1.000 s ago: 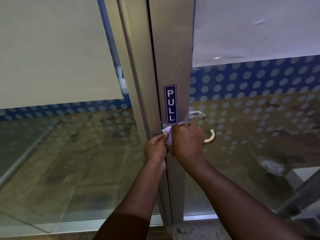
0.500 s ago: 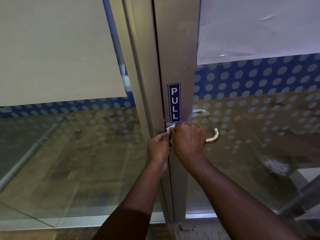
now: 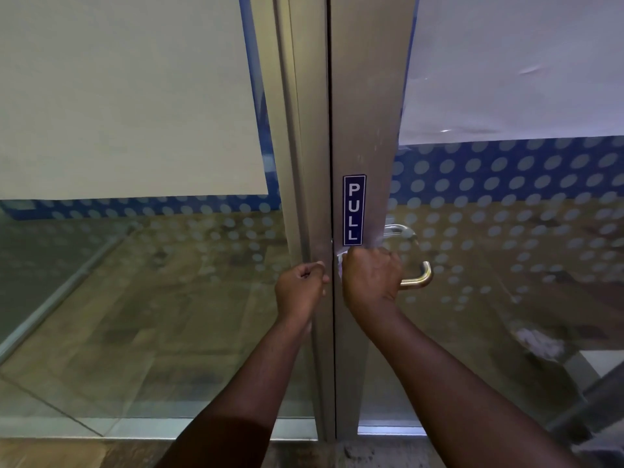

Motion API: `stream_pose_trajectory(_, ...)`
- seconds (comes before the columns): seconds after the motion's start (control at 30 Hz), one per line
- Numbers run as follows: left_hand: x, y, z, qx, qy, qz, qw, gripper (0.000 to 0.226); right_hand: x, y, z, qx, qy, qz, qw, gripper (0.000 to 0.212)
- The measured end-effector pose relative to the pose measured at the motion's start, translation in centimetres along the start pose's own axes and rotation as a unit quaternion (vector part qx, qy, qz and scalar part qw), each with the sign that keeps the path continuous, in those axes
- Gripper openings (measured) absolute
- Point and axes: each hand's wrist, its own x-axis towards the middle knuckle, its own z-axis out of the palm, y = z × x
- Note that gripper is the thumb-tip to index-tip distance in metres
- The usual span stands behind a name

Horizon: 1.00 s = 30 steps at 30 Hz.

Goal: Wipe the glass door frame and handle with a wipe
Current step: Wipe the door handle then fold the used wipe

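Note:
The silver metal door frame [image 3: 366, 96] runs upright through the middle, with a blue PULL sticker [image 3: 354, 210]. Just below the sticker my right hand [image 3: 369, 280] is closed around the brass door handle [image 3: 420, 278], with a white wipe [image 3: 340, 261] peeking out at its left edge. My left hand [image 3: 300, 287] is curled shut against the neighbouring frame post [image 3: 305, 163], left of the door gap, and I see nothing in it. Most of the wipe is hidden under my right hand.
Glass panels with white film and a blue dotted band flank the frame on both sides. A second handle [image 3: 398, 230] shows behind the glass. Through the glass lies a brown floor, and a grey ledge [image 3: 584, 393] sits at lower right. The threshold [image 3: 354, 450] is below.
My left hand has let go of the wipe's edge and shifted left onto the neighbouring post. My right hand stays on the handle with the wipe.

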Motion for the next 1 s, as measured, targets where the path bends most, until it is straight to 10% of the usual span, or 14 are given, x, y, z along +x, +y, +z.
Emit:
stream_pose_trajectory(0.57,-1.9,11.9,-5.9,0.217,-0.002,0.336,0.917,0.026,-0.3,-1.8,0.1,0.139,0.034,0.281,0.949,0.03)
stream_pose_trajectory(1.0,-1.0,18.6,-2.2,0.238,0.118,0.526,0.808,0.023,-0.6,-2.0,-0.2,-0.203,-0.037,-0.123,0.971,0.031)
